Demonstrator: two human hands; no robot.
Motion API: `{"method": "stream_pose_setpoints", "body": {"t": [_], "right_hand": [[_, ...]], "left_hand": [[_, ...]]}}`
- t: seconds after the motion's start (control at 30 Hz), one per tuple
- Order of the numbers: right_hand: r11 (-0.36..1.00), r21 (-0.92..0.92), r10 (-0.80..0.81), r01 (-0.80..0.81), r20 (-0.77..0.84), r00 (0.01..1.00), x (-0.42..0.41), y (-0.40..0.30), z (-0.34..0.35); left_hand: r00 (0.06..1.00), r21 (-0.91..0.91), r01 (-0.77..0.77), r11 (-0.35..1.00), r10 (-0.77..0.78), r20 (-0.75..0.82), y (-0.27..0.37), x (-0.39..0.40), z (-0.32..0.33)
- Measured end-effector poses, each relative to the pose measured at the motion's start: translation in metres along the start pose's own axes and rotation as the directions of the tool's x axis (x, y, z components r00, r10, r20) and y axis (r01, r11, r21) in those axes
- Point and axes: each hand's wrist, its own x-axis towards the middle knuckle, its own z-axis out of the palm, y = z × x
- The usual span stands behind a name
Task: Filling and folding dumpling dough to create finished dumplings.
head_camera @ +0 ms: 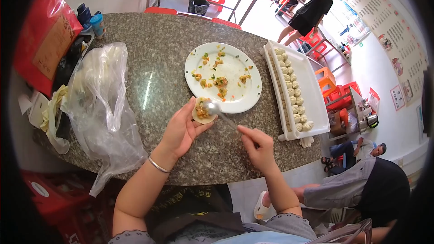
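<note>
My left hand (184, 130) holds a round dough wrapper (202, 119) with chopped filling (202, 110) heaped on it. In my right hand (258, 145) is a metal spoon (228, 118), its bowl resting at the filling's right side. Just beyond the wrapper lies a white oval plate (237, 103), scattered with small heaps of orange and green filling (220, 82). To the right, a white plastic tray (315, 108) carries rows of pleated dumplings (293, 91) along its left part; a second tray edge shows beneath or beside it.
A clear plastic bag (105, 108) covers the left of the speckled stone table (156, 61). Behind it are a red bag (47, 40) and a blue cup (97, 26). One person (312, 10) stands beyond the table; another (356, 183) is close at my right.
</note>
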Motion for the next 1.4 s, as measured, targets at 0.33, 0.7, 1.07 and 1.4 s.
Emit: {"method": "stream_pose_setpoints", "body": {"t": [0.33, 0.7, 1.07, 1.4], "right_hand": [[0.945, -0.291, -0.191, 0.151, -0.113, 0.975, 0.056, 0.033, 0.009], [0.879, 0.47, 0.045, -0.077, 0.08, 0.996, 0.079, 0.01, 0.033], [0.87, 0.49, 0.135, -0.057, -0.124, 0.983, 0.084, 0.027, 0.007], [0.886, 0.464, 0.042, 0.028, -0.139, 0.989, 0.081, 0.024, 0.019]], "left_hand": [[0.973, 0.259, -0.226, 0.939, 0.203, 0.114, -0.004, 0.001, 0.009], [0.946, 0.394, -0.311, 0.865, 0.321, 0.04, -0.008, 0.009, 0.015], [0.758, 0.765, -0.579, 0.281, 0.531, 0.379, -0.021, 0.052, 0.034], [0.839, 0.587, -0.515, 0.625, 0.508, 0.196, -0.024, 0.048, 0.024]]}}
